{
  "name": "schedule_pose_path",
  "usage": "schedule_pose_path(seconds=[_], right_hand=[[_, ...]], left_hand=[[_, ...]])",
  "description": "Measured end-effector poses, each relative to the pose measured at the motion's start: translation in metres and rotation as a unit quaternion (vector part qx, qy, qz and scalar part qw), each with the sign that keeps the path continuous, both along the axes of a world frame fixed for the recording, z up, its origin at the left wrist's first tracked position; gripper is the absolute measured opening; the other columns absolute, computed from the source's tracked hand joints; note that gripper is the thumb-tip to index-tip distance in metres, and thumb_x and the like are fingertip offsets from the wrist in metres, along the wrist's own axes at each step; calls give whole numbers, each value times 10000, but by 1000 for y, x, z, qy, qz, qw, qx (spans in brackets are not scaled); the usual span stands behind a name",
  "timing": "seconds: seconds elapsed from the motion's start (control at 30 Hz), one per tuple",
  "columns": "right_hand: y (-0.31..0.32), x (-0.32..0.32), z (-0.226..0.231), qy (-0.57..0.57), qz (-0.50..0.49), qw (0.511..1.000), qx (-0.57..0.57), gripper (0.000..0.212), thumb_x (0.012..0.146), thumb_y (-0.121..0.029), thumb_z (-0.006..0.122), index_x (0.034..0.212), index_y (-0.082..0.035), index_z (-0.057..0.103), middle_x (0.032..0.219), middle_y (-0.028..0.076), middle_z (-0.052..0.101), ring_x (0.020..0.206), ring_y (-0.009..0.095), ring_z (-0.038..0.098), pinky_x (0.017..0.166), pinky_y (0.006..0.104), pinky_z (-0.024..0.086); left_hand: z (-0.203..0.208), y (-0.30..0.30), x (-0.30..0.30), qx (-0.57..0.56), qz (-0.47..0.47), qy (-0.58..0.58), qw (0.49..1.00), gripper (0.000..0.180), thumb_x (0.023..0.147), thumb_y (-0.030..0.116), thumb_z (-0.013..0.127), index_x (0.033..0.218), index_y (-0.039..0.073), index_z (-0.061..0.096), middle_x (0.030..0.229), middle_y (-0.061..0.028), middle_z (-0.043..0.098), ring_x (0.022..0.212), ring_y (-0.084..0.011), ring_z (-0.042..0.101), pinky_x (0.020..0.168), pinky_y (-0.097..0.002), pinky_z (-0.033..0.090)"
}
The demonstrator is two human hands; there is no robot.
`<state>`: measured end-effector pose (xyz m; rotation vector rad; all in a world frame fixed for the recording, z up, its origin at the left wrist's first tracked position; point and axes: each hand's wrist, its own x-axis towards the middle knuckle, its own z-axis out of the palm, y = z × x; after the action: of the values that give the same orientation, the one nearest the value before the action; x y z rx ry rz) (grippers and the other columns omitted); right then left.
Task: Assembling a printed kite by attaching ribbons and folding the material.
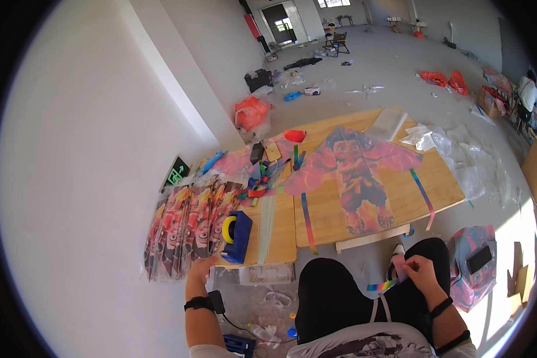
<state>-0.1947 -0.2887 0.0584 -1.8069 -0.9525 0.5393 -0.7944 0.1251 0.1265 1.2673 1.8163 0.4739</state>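
Note:
My right hand (420, 273) is above my right thigh, its fingers pinched on a rainbow ribbon (380, 286); a pink stretch shows by the fingertips. My left hand (201, 269) is at the table's front left corner, beside a blue tape dispenser (240, 238) holding a yellow roll (228, 229). Its fingers are bunched small there, and whether they grip anything is unclear. A kite (359, 173) printed with a cartoon figure lies flat on the wooden table (441, 179). Rainbow strips, one a ribbon tail (307, 218), hang down from both its wings.
Left of the dispenser lie several folded printed kites (185, 230) in clear wrap. Pale thin rods (267, 224), loose ribbons (259, 179) and a black box (256, 153) share the table. A phone (479, 259) rests on a printed surface at right. Another person (528, 98) sits far right.

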Motion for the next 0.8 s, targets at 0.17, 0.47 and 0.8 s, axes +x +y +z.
schedule_pose_path(seconds=[0.17, 0.47, 0.8], right_hand=[[-1, -1, 1, -2, 6, 1000, -5, 106, 845, -43, 788, 900, -4, 706, 716, 25, 652, 647, 71, 568, 602, 256, 468], [-1, -3, -2, -1, 11, 1000, 0, 111, 852, -51, 789, 910, 0, 708, 729, 30, 662, 654, 74, 578, 613, 256, 477], [-1, -2, -1, -10, 22, 1000, 6, 96, 871, -43, 785, 914, -11, 706, 747, -3, 655, 676, 46, 566, 616, 235, 463]], left_hand=[[-22, -17, 6, -24, 2, 7, 1000, 398, 877, 439, 753, 1126, 128, 752, 1083, 40, 725, 1002, -135, 636, 742, -347, 400], [-86, -16, 3, 84, -16, -55, 995, 341, 864, 325, 808, 956, -2, 773, 833, -32, 698, 779, -169, 627, 748, -330, 483], [-71, 22, 2, 187, -160, 197, 949, 331, 823, 396, 809, 963, 96, 806, 977, -161, 762, 954, -313, 723, 843, -445, 517]])
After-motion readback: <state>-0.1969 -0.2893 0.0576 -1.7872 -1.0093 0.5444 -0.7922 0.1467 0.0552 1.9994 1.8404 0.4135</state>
